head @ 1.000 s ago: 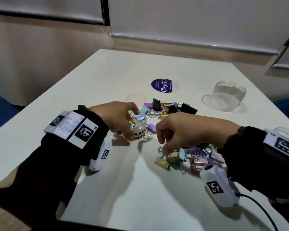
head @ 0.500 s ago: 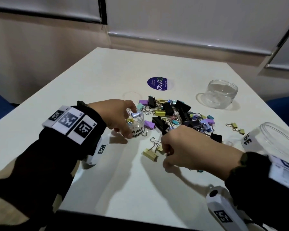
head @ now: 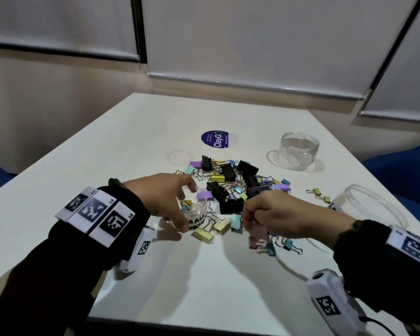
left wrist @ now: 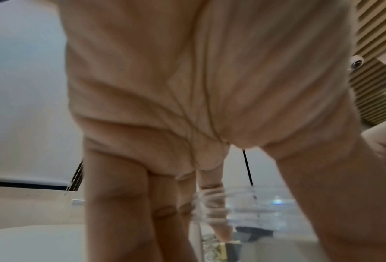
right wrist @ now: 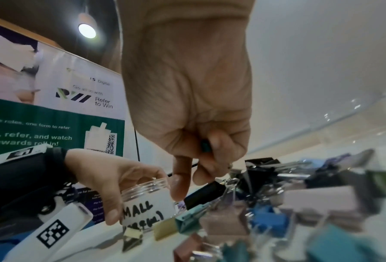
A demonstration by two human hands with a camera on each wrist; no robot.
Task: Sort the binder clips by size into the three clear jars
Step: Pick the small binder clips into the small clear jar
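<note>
Clear plastic small jar (head: pixel 196 214) sits on the white table (head: pixel 136 146), left of the binder clips (head: pixel 233 180); a bump from the clip could tip it, I think; left hand (head: pixel 163 197) curls round its sides; right hand (head: pixel 277 214) pinches a tiny teal clip (right wrist: pixel 205 147), fingers curled tight, just beside the jar.

The head view looks down on the table (head: pixel 204 275); both wrist views, low and close, share the labelled jar (right wrist: pixel 147 203).
</note>
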